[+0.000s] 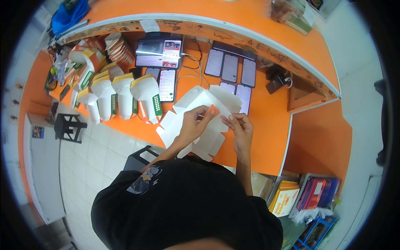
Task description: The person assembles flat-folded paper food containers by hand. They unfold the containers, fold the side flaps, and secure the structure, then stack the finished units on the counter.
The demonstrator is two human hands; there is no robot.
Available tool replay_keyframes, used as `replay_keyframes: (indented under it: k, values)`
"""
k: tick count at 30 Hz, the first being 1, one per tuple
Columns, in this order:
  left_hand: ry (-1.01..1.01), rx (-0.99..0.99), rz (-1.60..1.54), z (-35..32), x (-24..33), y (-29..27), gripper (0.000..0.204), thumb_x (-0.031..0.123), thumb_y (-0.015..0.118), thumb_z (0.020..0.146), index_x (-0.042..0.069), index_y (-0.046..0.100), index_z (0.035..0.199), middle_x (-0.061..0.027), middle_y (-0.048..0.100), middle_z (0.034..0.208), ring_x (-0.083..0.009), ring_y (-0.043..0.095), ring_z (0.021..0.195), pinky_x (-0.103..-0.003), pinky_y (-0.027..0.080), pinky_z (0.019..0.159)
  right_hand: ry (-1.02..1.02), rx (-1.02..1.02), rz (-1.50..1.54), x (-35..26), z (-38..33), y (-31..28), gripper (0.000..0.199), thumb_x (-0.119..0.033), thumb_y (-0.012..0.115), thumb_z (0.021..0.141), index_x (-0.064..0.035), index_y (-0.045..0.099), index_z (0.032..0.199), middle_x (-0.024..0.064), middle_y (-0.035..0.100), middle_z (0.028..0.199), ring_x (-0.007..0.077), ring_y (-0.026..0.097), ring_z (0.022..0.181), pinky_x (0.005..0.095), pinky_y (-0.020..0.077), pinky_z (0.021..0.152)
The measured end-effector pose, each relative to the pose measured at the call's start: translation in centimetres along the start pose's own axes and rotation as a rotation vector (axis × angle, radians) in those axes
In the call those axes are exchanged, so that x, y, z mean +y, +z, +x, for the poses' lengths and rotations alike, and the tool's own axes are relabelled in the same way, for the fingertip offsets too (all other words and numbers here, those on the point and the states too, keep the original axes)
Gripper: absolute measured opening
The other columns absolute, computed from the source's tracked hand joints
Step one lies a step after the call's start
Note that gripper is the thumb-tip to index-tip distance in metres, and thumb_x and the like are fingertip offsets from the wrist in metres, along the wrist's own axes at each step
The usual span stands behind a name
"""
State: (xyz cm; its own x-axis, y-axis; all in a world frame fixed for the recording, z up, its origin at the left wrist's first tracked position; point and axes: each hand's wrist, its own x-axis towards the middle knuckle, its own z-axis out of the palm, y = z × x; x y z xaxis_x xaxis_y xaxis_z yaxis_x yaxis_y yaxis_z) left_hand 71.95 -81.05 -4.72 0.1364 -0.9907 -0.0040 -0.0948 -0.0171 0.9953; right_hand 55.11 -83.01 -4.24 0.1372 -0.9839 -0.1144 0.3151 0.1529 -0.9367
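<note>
A white cardboard box (198, 98), partly folded with several flaps sticking out, lies at the orange counter's front edge. My left hand (192, 128) reaches over it and pinches a flap with an orange outer side between thumb and fingers. My right hand (241, 132) grips the same box's right part, its thumb and forefinger closed on the edge of a white flap. Fingers and raised flaps hide some of the box's inside. Left of the box, a row of open white paper food cartons (121, 104) with yellow, green and orange outsides stands on the counter.
A tablet (158, 53) and several phones (229, 67) with cables lie behind the box. More cartons (118, 49) are stacked at the back left. Above runs a raised orange shelf (208, 9). Black stools (70, 127) stand on the tiled floor; booklets (315, 193) fill a holder at right.
</note>
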Motion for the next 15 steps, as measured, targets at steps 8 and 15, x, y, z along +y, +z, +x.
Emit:
replay_keyframes:
  k: [8,15]
  values:
    - [-0.050,0.124,-0.531,-0.2,0.4,0.5,0.011,0.010,0.061,0.092,-0.001,0.062,0.093,-0.0033,0.065,0.093,-0.0061,0.061,0.077,-0.019,0.048,0.070,-0.329,-0.059,-0.147,1.8,-0.4,3.8,0.017,0.004,0.065,0.085,0.0048,0.063,0.102,0.0190,0.058,0.123,0.0229,0.056,0.115,0.0333,0.0472,0.098]
    - [0.001,0.076,-0.402,-1.4,0.9,-1.0,0.014,0.013,0.060,0.093,-0.001,0.058,0.094,-0.0059,0.062,0.094,-0.0118,0.063,0.089,-0.027,0.052,0.083,-0.264,-0.111,-0.102,2.1,0.1,4.8,0.023,0.008,0.063,0.085,0.0038,0.061,0.107,0.0187,0.054,0.129,0.0226,0.053,0.120,0.0336,0.0436,0.102]
